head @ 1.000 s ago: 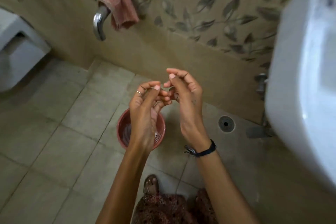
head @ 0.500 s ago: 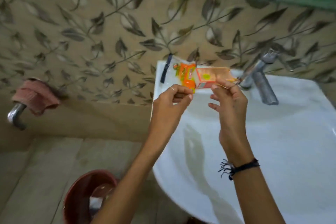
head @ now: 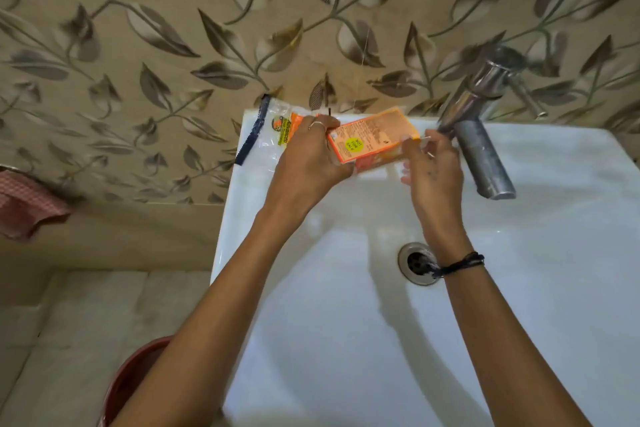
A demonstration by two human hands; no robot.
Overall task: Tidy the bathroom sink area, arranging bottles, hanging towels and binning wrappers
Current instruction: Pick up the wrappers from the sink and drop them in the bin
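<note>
An orange wrapper box (head: 372,138) with a yellow round sticker lies on the back ledge of the white sink (head: 540,253). My left hand (head: 306,163) grips its left end and my right hand (head: 431,166) pinches its right end. Under and to the left of it lies a clear plastic wrapper (head: 273,135) with orange print and a dark blue edge strip, partly hidden by my left hand. A pink checked towel (head: 24,208) hangs at the far left, cut off by the frame edge.
A chrome tap (head: 481,149) juts out over the basin just right of my right hand. The drain (head: 414,262) sits mid-basin. A dark red bin (head: 135,385) stands on the tiled floor at the lower left. The leaf-patterned wall (head: 173,45) rises behind the sink.
The view swung up from the floor and bin to the sink. Both hands, empty a second ago, reached to the back ledge and now hold the orange box at its two ends.
</note>
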